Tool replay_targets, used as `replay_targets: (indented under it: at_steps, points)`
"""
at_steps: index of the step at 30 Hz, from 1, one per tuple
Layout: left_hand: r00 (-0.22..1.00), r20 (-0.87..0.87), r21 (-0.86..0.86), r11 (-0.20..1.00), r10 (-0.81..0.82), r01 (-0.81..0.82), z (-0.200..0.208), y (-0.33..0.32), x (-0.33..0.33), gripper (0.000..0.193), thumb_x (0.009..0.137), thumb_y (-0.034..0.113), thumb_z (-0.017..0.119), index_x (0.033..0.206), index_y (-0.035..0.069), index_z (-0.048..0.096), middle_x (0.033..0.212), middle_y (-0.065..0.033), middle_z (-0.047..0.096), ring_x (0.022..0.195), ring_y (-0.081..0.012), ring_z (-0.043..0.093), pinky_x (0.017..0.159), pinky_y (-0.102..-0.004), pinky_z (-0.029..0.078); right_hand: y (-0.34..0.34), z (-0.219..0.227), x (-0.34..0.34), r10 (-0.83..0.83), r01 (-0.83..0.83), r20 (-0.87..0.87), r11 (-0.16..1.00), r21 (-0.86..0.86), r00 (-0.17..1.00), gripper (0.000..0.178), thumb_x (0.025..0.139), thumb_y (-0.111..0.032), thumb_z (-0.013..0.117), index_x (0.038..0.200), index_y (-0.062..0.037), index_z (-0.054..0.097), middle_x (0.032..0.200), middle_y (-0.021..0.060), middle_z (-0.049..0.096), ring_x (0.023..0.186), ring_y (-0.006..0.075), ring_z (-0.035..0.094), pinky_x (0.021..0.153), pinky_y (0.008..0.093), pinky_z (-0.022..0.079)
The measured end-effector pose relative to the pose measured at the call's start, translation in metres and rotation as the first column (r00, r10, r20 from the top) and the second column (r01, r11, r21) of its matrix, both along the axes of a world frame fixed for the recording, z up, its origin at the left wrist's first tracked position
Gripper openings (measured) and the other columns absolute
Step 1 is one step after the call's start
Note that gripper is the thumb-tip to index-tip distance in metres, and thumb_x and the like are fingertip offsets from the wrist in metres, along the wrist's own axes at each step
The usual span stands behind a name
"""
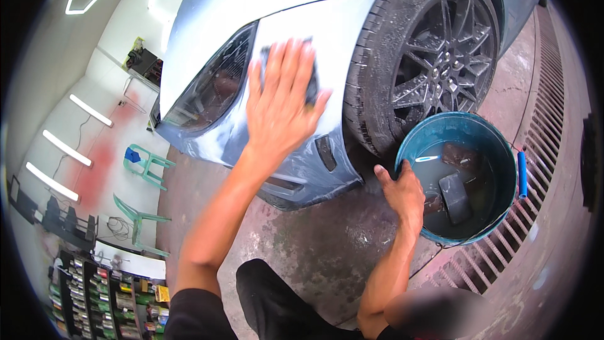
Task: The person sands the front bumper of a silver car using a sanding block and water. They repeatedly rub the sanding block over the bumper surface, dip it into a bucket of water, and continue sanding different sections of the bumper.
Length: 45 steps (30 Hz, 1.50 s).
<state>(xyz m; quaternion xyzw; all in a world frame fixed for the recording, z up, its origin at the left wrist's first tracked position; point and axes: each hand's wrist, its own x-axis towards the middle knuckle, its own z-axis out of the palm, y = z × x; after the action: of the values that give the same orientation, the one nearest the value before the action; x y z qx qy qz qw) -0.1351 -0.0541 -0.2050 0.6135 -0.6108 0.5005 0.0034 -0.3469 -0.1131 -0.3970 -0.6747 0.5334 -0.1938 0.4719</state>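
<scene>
My left hand (280,104) lies flat over a dark sanding pad (312,88), pressing it on the pale front fender (340,22) of a blue-grey car. The pad's edges show past my fingers; its underside is hidden. The headlight (214,82) is left of that hand. My right hand (404,195) grips the left rim of a teal bucket (456,118), thumb outside, fingers inside. Murky water in the bucket holds a dark rectangular block (455,198), a brown block (461,156) and a small white-and-blue piece (428,158).
A wet, spotted wheel (440,56) stands just behind the bucket. A floor drain grate (547,119) runs along the right. Green plastic chairs (146,164), lit tube lamps (66,148) and a rack of cans and bottles (100,296) are at the left. My knee (277,296) is below.
</scene>
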Motion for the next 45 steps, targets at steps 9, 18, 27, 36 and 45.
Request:
replay_targets:
  at_steps: [9,18,27,36,45]
  points:
    - [0.996,0.025,0.038,0.995,0.087,-0.088,-0.043,0.079,0.028,0.083,0.108,0.048,0.07,0.175,0.005,0.045,0.181,-0.0178,0.044,0.17,-0.0369,0.034,0.139,-0.0586,0.016,-0.005,-0.013,0.001,0.152,-0.161,-0.149,0.986,-0.048,0.977,0.06,0.107,-0.023,0.066,0.161,0.0021,0.057,0.127,0.0339,0.077,0.124,0.0532,0.073,0.111,0.0596,0.055]
    - [0.998,-0.049,-0.011,1.0,0.026,-0.027,-0.035,0.056,0.028,0.084,0.108,0.05,0.07,0.173,0.004,0.046,0.18,-0.0188,0.044,0.171,-0.037,0.034,0.138,-0.059,0.017,-0.003,-0.01,-0.005,0.185,-0.2,-0.161,0.976,-0.087,0.969,0.063,0.107,-0.022,0.064,0.164,0.0032,0.054,0.127,0.0346,0.077,0.123,0.0525,0.074,0.11,0.0596,0.056]
    - [0.994,-0.11,-0.151,0.988,0.026,-0.043,-0.009,0.015,0.002,0.08,0.11,0.05,0.064,0.174,0.007,0.045,0.183,-0.0169,0.04,0.171,-0.0376,0.033,0.138,-0.0611,0.016,-0.004,-0.012,-0.004,0.137,-0.15,-0.128,0.984,-0.099,0.982,0.066,0.101,-0.026,0.068,0.161,0.0024,0.059,0.131,0.0358,0.076,0.13,0.0508,0.071,0.114,0.0557,0.054]
    - [0.967,-0.254,-0.231,0.972,-0.023,-0.037,-0.044,0.029,0.009,0.083,0.113,0.046,0.058,0.179,0.002,0.033,0.186,-0.0285,0.025,0.172,-0.052,0.022,0.137,-0.0664,0.017,0.0,-0.017,0.001,0.136,-0.144,-0.091,0.986,-0.083,0.987,0.066,0.101,-0.025,0.069,0.161,0.002,0.059,0.134,0.0347,0.075,0.131,0.0491,0.072,0.115,0.054,0.054]
    - [0.95,-0.313,-0.272,0.958,0.0,-0.09,-0.09,0.105,0.044,0.079,0.115,0.039,0.05,0.178,-0.003,0.029,0.183,-0.0301,0.03,0.172,-0.049,0.025,0.138,-0.0631,0.013,0.002,-0.017,0.001,0.121,-0.135,-0.099,0.981,-0.143,0.988,0.064,0.1,-0.022,0.067,0.156,0.0075,0.062,0.132,0.0395,0.073,0.13,0.0477,0.074,0.112,0.0491,0.055]
